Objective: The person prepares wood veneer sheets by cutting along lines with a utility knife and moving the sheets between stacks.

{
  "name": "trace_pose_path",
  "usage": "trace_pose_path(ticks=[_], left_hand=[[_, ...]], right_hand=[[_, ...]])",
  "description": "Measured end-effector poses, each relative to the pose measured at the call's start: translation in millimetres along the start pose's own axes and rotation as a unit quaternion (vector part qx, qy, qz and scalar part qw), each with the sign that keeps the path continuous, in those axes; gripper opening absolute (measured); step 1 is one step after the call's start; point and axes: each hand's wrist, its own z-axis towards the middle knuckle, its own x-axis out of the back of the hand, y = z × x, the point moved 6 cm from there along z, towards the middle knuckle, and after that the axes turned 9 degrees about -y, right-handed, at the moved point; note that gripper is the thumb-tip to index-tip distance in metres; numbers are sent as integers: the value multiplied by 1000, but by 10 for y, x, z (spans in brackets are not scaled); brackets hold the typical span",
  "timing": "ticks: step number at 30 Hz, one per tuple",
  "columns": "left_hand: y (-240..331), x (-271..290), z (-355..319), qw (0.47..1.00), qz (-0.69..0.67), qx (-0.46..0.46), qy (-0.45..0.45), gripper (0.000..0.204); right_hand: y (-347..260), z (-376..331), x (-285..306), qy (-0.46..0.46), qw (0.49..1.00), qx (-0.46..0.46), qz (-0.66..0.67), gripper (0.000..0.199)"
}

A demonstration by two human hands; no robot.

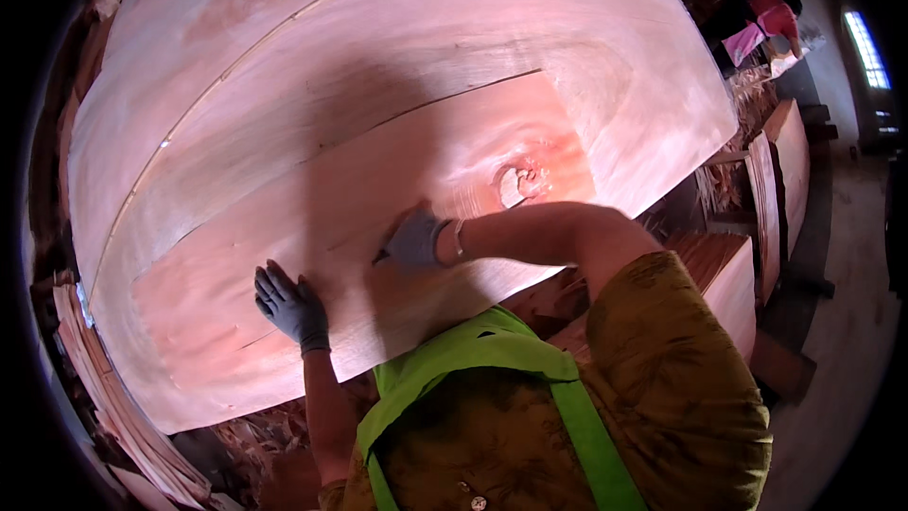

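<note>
A long reddish wood veneer strip (454, 161) lies over a large pale veneer sheet (605, 28). Near the strip's right end is a knot hole (512, 187) with torn edges. My left hand (293, 308), in a grey glove, rests on the strip's near left part with its fingers stretched and apart. Further right, my right hand (414, 239), also gloved, touches the middle of the strip with its wrist bent; shadow and the hand itself hide most of its fingers. No tool shows in either hand.
A thin pale strip (222, 78) curves across the far left of the sheet. Stacked veneer edges (113, 407) stand at the left, more boards (724, 289) at the right. Scraps litter the near floor. A person in red (771, 19) bends over at the far right.
</note>
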Motion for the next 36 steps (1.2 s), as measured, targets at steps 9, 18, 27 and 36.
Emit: trace_pose_path(ticks=[9,18,27,36], left_hand=[[28,-132,9,998,35,6,-51,60],[62,-156,55,998,26,6,-51,60],[-107,-81,115,992,-95,29,-83,63],[-368,83,-76,974,-223,35,7,65]], right_hand=[[2133,-836,-640,42,998,20,47,23],[3844,-1891,-626,-87,984,-152,38,28],[2590,-1403,-262,230,958,-122,121,25],[-589,1145,160,250,934,99,235,36]])
